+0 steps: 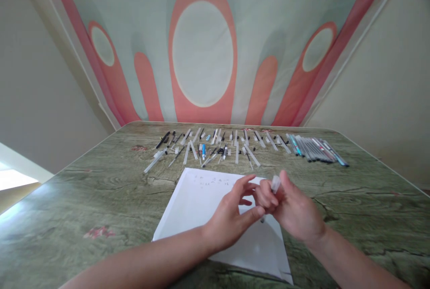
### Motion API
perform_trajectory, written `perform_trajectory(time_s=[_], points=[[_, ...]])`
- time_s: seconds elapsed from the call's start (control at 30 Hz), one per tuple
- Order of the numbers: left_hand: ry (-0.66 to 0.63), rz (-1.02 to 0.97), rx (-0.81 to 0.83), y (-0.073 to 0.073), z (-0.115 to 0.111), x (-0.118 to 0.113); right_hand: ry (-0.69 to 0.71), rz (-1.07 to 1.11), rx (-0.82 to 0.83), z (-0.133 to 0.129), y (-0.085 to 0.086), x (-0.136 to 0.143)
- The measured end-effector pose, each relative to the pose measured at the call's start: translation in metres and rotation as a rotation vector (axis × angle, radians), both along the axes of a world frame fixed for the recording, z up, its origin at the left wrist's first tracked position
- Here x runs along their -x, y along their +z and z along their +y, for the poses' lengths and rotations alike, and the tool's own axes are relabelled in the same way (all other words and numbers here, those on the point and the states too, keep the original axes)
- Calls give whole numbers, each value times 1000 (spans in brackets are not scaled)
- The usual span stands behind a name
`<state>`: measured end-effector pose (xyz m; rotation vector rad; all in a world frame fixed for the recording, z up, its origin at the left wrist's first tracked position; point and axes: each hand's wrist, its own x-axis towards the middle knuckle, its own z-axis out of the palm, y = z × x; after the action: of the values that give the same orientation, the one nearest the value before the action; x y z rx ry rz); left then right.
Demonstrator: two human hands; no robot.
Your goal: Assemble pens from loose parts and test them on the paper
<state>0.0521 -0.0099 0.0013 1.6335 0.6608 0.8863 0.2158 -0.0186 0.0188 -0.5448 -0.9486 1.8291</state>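
Note:
Over the upper right of a white sheet of paper (195, 217), both hands meet. My right hand (295, 213) has its fingers curled around a pen. The pen's translucent end (275, 184) sticks out between thumb and index finger, and a dark bit shows below the fingers; its middle is hidden. My left hand (228, 217) reaches in from the left against the right fingers, its own fingers bent and apart from the thumb. Nothing shows in its grip. Small pen marks (211, 181) are on the top of the sheet.
Behind the paper, loose pen parts lie scattered in rows: clear barrels (237, 152), dark refills, caps and a blue-and-white piece (204, 151). At the right, several whole pens (314, 149) lie side by side. The wood-patterned table (117, 195) ends at a patterned backdrop (151, 24).

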Motion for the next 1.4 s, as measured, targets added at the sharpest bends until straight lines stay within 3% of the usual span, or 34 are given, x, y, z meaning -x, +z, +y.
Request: perform_trajectory(time_s=[0.13,0.27,0.53,0.7,1.0,1.23,1.4], points=[[-167,154,95,-10,3,1,62,219,115,4,6,-8],[-278,181,219,-14,0,0,40,347,172,5,5,-9],[-179,284,202,-12,-4,-4,10,324,202,10,0,-7],[-158,331,169,-16,-5,-5,-32,375,213,14,-12,-3],[-154,369,146,-18,-5,-5,-56,364,180,15,-14,-1],[-121,183,372,-28,0,-8,-146,198,181,17,-9,6],[-54,16,395,-29,10,-7,-172,-151,10,15,-26,5]])
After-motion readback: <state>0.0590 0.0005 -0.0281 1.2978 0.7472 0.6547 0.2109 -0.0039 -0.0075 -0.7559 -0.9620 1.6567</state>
